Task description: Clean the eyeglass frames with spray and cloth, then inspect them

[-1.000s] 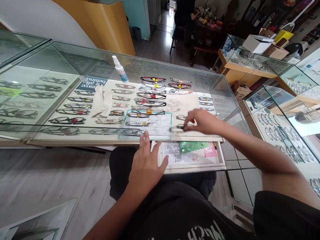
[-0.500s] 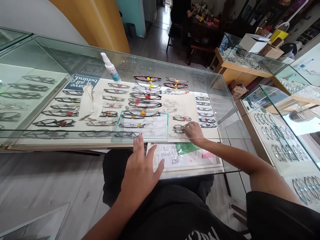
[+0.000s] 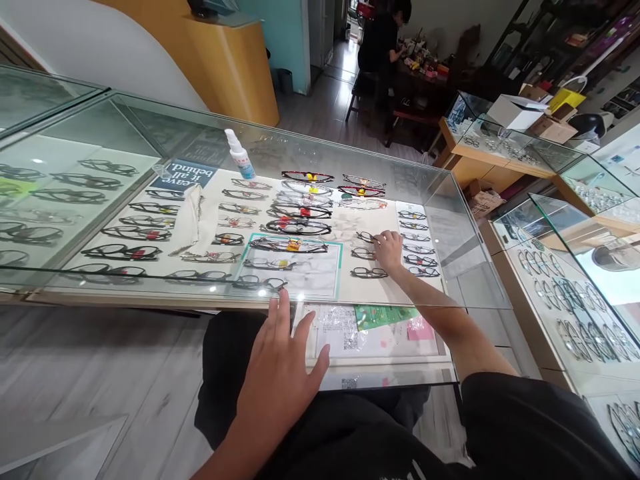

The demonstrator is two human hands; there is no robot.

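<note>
My right hand (image 3: 389,249) reaches in among the eyeglasses on the white display bed, its fingers curled at one end of a dark-framed pair of eyeglasses (image 3: 367,237). Just nearer to me lie a second pair of eyeglasses (image 3: 363,253) and a black-framed pair (image 3: 369,273), all three in one column. My left hand (image 3: 280,357) is at the front edge of the glass case (image 3: 170,293), fingers spread and holding nothing. Its fingertips are close to a pair of dark eyeglasses (image 3: 260,283) seen through the glass.
A white spray bottle (image 3: 241,157) stands on the case, with a pale cloth (image 3: 189,223) nearby. Several rows of eyeglasses fill the display. An open drawer (image 3: 380,363) with papers is before me. More glass cases (image 3: 565,293) stand right; a person (image 3: 383,43) sits at a far table.
My right hand has moved farther back, now at a pair of eyeglasses behind the two that lay in that column. My left hand stays spread at the front edge. The view has shifted.
</note>
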